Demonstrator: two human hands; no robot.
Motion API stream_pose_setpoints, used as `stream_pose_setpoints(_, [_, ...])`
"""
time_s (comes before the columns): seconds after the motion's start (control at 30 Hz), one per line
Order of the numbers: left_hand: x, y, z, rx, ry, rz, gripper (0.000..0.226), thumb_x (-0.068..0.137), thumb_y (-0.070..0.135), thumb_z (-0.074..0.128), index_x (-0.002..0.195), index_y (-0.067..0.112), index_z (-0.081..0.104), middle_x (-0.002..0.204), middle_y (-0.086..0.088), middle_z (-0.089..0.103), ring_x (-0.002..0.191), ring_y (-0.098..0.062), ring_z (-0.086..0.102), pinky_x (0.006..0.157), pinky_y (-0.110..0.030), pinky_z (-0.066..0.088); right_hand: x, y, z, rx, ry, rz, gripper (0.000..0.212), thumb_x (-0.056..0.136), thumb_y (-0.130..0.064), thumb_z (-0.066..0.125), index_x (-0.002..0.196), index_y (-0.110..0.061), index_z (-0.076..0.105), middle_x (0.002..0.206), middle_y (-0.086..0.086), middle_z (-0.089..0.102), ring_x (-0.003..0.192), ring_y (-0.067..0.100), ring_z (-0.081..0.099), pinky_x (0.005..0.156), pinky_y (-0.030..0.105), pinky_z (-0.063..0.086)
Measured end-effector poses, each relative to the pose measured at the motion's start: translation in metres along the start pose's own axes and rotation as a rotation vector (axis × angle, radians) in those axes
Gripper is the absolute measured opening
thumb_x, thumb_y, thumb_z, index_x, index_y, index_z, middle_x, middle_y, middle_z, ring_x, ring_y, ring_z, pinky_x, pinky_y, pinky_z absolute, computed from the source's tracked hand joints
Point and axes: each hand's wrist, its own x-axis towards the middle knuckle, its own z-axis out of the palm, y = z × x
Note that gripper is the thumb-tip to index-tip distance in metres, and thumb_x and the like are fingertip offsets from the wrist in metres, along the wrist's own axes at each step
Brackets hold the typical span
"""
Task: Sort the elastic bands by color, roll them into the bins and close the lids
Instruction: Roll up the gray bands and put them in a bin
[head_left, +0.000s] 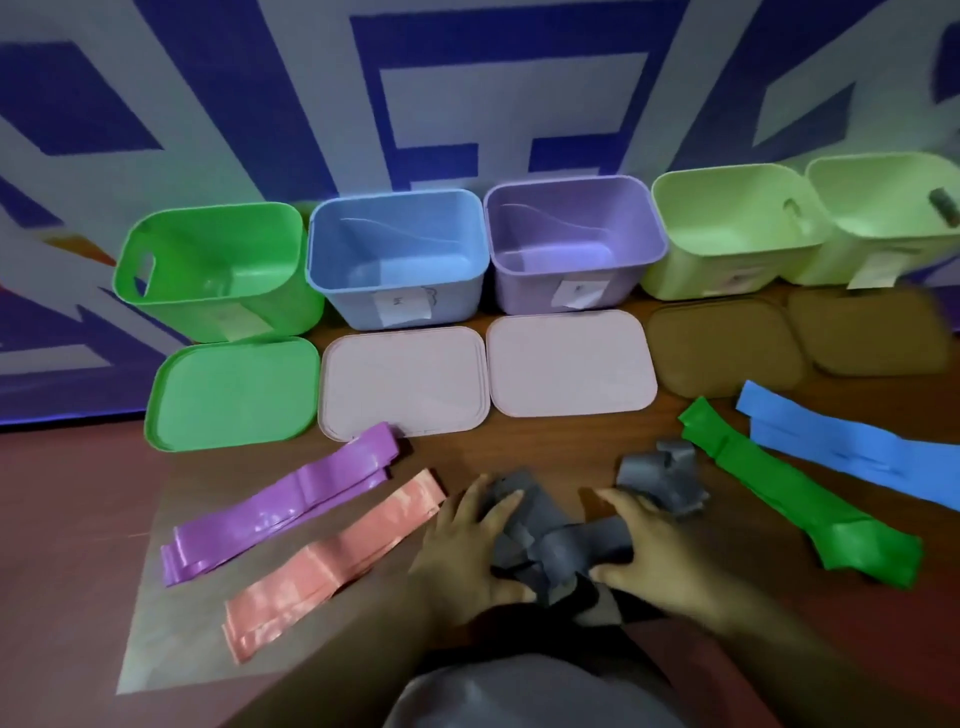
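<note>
Our left hand (462, 540) lies on the left side of a tangle of grey bands (550, 545), fingers bent over the heap and thumb tucked against its near edge, gripping the rubber. Our right hand (649, 551) holds the same tangle from the other side, fingers curled over a grey strip and thumb beneath it. A loose clump of the grey bands sticks up just beyond the right hand. The view is blurred, so we cannot count the grey bands.

Left of the left hand a pink band (332, 561) lies flat on the worktop (78, 519), its far end just beside our fingers. A purple band (280, 504) lies alongside it, further left, its far end reaching the near edge of the left pink lid (405, 384). Right of the right hand a green band (795, 499) stretches away, with a blue band (852, 452) beyond it, near but apart.

Beyond both hands the lids lie flat in a row: green lid (234, 395), left pink lid, right pink lid (571, 364), left brown lid (727, 353) and right brown lid (872, 332). Behind them five bins stand open: green bin (208, 306), blue bin (353, 304), purple bin (519, 293), pale green bin (685, 275) and second pale green bin (831, 262). A small dark roll (943, 208) shows inside the last one.
</note>
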Motion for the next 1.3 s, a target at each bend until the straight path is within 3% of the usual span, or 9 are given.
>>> stream_pose_setpoints(0.17, [0.011, 0.013, 0.012, 0.008, 0.021, -0.083, 0.1, 0.067, 0.068, 0.067, 0.149, 0.051, 0.013, 0.162, 0.002, 0.002, 0.141, -0.034, 0.017, 0.115, -0.047, 0.028, -0.002, 0.008, 0.012, 0.011, -0.043, -0.046, 0.09, 0.079, -0.052, 0.072, 0.152, -0.027, 0.026, 0.154, -0.007, 0.036, 0.139, 0.011, 0.037, 0.096, 0.013, 0.025])
stream_pose_setpoints(0.4, [0.022, 0.015, 0.018, -0.226, 0.145, -0.093, 0.083, 0.073, 0.054, 0.071, 0.146, 0.046, 0.034, 0.14, 0.003, 0.031, 0.131, -0.023, 0.039, 0.112, -0.039, 0.037, -0.001, 0.004, 0.034, 0.142, -0.004, -0.074, 0.077, 0.077, -0.036, 0.07, 0.146, -0.03, 0.036, 0.139, -0.005, 0.054, 0.125, 0.019, 0.053, 0.09, 0.024, 0.042])
stream_pose_setpoints(0.53, [0.024, 0.018, 0.014, -0.231, 0.124, -0.133, 0.064, 0.083, 0.044, 0.069, 0.143, 0.041, 0.045, 0.142, 0.001, 0.047, 0.129, -0.021, 0.048, 0.106, -0.031, 0.041, 0.002, 0.011, 0.042, 0.183, 0.011, -0.047, 0.067, 0.085, -0.027, 0.066, 0.146, -0.033, 0.039, 0.129, -0.008, 0.063, 0.116, 0.013, 0.06, 0.086, 0.018, 0.042])
stream_pose_setpoints(0.63, [0.023, 0.019, 0.008, -0.27, 0.166, -0.163, 0.05, 0.088, 0.033, 0.068, 0.137, 0.034, 0.054, 0.125, -0.001, 0.061, 0.115, -0.022, 0.058, 0.095, -0.028, 0.047, 0.002, 0.014, 0.039, 0.238, 0.014, -0.037, 0.055, 0.088, -0.024, 0.067, 0.139, -0.034, 0.05, 0.12, -0.008, 0.068, 0.106, 0.006, 0.063, 0.085, 0.016, 0.045])
stream_pose_setpoints(0.77, [0.023, 0.025, 0.002, -0.376, 0.251, -0.186, 0.039, 0.088, 0.023, 0.069, 0.126, 0.028, 0.063, 0.116, 0.004, 0.066, 0.107, -0.016, 0.062, 0.092, -0.021, 0.046, 0.0, 0.016, 0.018, 0.325, 0.082, -0.057, 0.045, 0.086, -0.02, 0.072, 0.127, -0.036, 0.062, 0.111, -0.012, 0.07, 0.095, -0.004, 0.063, 0.078, 0.003, 0.043])
stream_pose_setpoints(0.9, [0.025, 0.039, -0.005, -0.438, 0.328, -0.151, 0.03, 0.086, 0.021, 0.072, 0.115, 0.026, 0.068, 0.11, 0.003, 0.067, 0.102, -0.015, 0.063, 0.092, -0.029, 0.05, -0.003, 0.018, -0.015, 0.36, 0.117, -0.074, 0.047, 0.084, -0.02, 0.076, 0.124, -0.04, 0.063, 0.109, -0.013, 0.071, 0.088, -0.015, 0.06, 0.075, 0.001, 0.043])
stream_pose_setpoints(1.03, [0.032, 0.06, -0.021, -0.419, 0.377, -0.057, 0.029, 0.086, 0.022, 0.072, 0.114, 0.025, 0.068, 0.107, 0.006, 0.064, 0.099, -0.011, 0.059, 0.086, -0.019, 0.043, -0.011, 0.021, -0.048, 0.344, 0.146, -0.084, 0.046, 0.086, -0.022, 0.074, 0.127, -0.038, 0.061, 0.106, -0.018, 0.067, 0.085, -0.022, 0.055, 0.074, -0.004, 0.039])
stream_pose_setpoints(1.17, [0.046, 0.083, -0.038, -0.437, 0.411, -0.02, 0.033, 0.085, 0.022, 0.073, 0.118, 0.023, 0.067, 0.105, 0.01, 0.062, 0.097, -0.006, 0.056, 0.081, -0.006, 0.036, -0.013, 0.029, -0.07, 0.396, 0.183, -0.07, 0.044, 0.086, -0.018, 0.072, 0.124, -0.037, 0.061, 0.106, -0.02, 0.067, 0.092, -0.011, 0.061, 0.083, 0.011, 0.05])
stream_pose_setpoints(1.3, [0.063, 0.1, -0.046, -0.5, 0.394, -0.015, 0.04, 0.087, 0.022, 0.072, 0.126, 0.022, 0.063, 0.117, 0.004, 0.065, 0.105, -0.009, 0.059, 0.089, -0.011, 0.04, -0.006, 0.049, -0.079, 0.436, 0.232, -0.066, 0.048, 0.083, -0.02, 0.074, 0.123, -0.042, 0.058, 0.104, -0.023, 0.067, 0.097, -0.007, 0.063, 0.089, 0.027, 0.054])
